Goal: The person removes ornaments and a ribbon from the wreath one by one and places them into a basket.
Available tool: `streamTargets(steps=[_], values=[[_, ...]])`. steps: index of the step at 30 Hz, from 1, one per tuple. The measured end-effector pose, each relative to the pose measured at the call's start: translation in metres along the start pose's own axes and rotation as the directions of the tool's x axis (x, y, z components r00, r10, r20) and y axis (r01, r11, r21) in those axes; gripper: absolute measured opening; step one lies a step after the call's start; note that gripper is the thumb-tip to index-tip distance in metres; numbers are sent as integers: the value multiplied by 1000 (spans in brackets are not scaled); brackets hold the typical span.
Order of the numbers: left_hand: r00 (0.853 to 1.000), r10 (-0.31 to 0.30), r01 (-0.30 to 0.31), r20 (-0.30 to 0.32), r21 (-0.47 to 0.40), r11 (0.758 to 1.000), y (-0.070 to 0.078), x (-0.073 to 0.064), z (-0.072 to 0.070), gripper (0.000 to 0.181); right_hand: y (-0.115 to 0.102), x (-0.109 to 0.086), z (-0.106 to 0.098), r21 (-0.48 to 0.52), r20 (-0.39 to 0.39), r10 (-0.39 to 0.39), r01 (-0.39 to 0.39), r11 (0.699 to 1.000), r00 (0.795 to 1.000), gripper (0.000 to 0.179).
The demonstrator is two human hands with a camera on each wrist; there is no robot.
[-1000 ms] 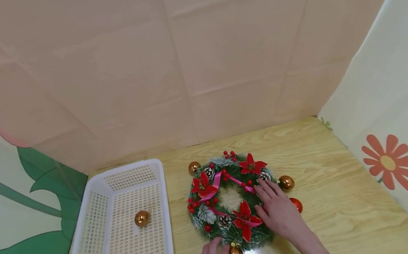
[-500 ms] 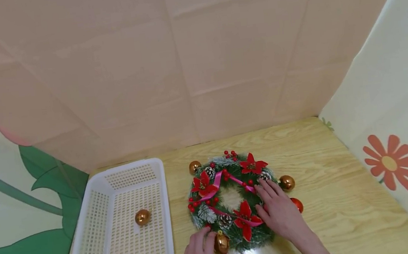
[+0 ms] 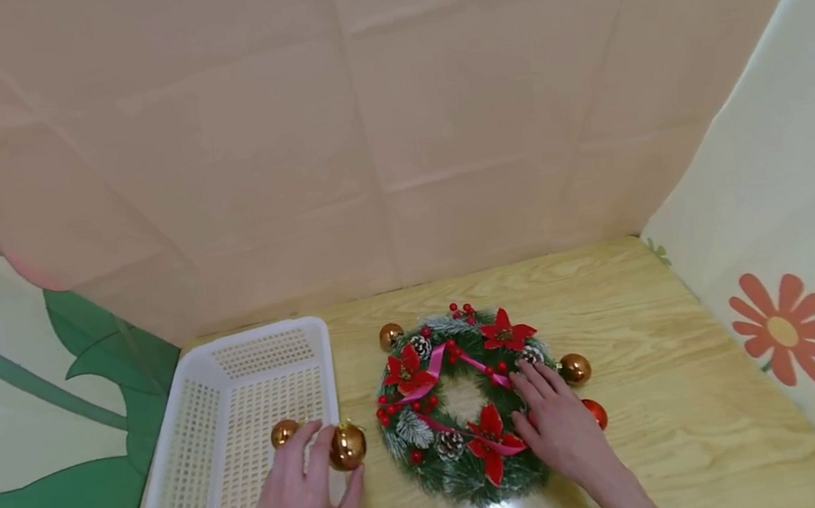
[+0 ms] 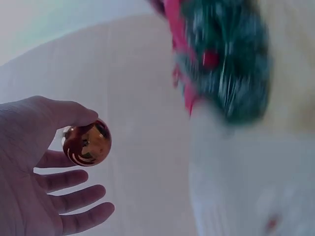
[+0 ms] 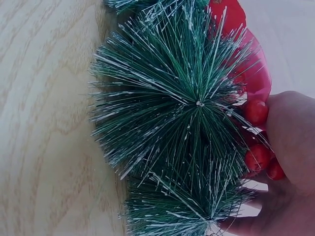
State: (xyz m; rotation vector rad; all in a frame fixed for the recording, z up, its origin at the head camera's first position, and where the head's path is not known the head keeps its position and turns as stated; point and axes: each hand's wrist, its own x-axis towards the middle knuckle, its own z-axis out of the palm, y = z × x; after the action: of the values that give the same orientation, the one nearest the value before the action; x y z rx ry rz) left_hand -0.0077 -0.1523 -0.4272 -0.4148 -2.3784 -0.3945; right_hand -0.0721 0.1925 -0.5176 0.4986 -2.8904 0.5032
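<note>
- While pinched in left hand (image 3: pixel 301 501) fingers, copper bauble (image 3: pixel 347 447) at white basket (image 3: pixel 328 372) rim.
- Right hand (image 3: pixel 562 431), fingers slightly apart, upon wreath (image 3: pixel 463 478).
- Wood-grain worktop (image 3: pixel 695 389) below.
- Pinkish sheet (image 3: pixel 363 125) behind; flowered white sheet (image 3: pixel 785 186), right.

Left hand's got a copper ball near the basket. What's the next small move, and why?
I'd probably shift the left hand slightly left, then lower the copper ball into the white basket: it's pinched near the basket's right rim, and another copper ball lies inside. The right hand rests on the wreath.
</note>
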Motion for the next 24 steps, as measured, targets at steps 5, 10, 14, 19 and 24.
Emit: streamTargets(steps=[5,10,14,19,24], values=[[995,-71,68,74,39,997,-38,20,-16,48,1,-1,2,-2,-15,-13,13,1000,1000,55],[973,-142,126,180,99,987,-78,43,-21,52,1,-1,4,8,-35,-18,18,1000,999,55],[952,-180,150,246,137,979,-111,56,-19,51,1,0,5,23,-25,-28,29,999,999,55],[911,-238,202,337,139,970,-145,64,-1,48,1,-1,4,10,-33,-9,9,1000,999,55],[867,-239,184,436,165,969,-166,57,24,46,2,-3,3,11,-35,-4,5,1000,999,55]])
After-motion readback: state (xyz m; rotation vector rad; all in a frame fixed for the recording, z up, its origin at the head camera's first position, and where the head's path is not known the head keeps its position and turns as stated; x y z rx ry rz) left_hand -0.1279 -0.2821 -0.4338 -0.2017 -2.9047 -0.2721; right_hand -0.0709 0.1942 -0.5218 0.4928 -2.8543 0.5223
